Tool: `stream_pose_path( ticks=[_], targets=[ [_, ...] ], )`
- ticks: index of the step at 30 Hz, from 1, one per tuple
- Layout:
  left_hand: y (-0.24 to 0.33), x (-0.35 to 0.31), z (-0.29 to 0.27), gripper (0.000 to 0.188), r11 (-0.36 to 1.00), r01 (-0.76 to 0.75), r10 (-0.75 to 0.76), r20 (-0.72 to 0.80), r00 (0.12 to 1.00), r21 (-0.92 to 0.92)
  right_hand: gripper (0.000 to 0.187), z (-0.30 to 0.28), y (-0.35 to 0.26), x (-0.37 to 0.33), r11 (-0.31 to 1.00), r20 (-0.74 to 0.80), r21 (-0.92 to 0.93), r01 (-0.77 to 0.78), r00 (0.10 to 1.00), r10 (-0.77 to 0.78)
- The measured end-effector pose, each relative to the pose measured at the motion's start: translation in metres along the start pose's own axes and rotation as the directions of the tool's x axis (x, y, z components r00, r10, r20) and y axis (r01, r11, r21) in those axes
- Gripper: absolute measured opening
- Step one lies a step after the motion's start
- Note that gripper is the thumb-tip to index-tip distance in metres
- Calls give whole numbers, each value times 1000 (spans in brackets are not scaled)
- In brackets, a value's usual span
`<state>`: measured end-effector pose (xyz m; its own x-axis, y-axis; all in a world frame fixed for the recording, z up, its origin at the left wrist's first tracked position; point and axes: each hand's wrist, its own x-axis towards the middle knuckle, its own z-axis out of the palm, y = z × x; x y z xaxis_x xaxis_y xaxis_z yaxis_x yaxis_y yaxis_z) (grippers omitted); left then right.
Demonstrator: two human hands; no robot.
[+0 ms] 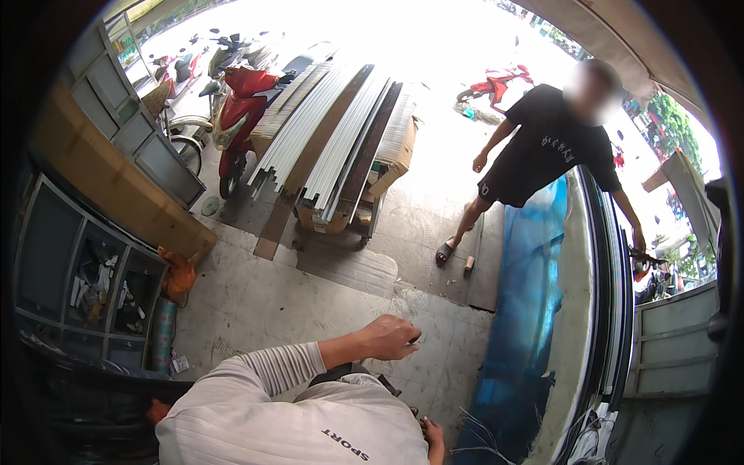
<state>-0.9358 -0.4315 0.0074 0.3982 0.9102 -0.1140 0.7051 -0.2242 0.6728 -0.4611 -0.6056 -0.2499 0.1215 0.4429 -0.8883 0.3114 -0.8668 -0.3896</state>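
My left hand [387, 338] is held out in front of my body, its fingers curled closed; a small dark spot shows at the fingertips, too small to name. Lower down and close to my side is my right hand [434, 435], seen only in part, with its fingers bent in. Whatever it holds, if anything, is hidden. Neither hand touches the materials around me. The nearest large thing is a sheet of blue film [521, 310] to the right, along a long upright stack of dark and white profiles [608, 310].
A cart stacked with white and brown long profiles [341, 132] stands ahead, beside a red motorbike [236, 116]. Another person [554, 147] in black stands ahead right, one hand at a dark tool [647, 260]. A glass-fronted cabinet [93, 271] and a long cardboard box [116, 170] are left.
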Motion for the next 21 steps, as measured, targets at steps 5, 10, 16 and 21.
stream_pose_path(
  ticks=[5,10,16,21],
  targets=[
    [-4,-17,1,38,998,-47,47,4,999,-39,47,14,28,-29,996,-64,84,-38,997,44],
    [8,-45,9,39,997,-62,61,-27,998,-42,46,24,75,-45,1000,-99,5,-5,995,6],
    [38,-104,26,37,999,46,-47,-66,997,-23,44,30,122,-47,993,-45,120,14,999,-9],
    [86,-160,77,37,998,44,-45,24,999,45,41,33,185,-75,982,-92,163,95,992,-81]
  ],
)
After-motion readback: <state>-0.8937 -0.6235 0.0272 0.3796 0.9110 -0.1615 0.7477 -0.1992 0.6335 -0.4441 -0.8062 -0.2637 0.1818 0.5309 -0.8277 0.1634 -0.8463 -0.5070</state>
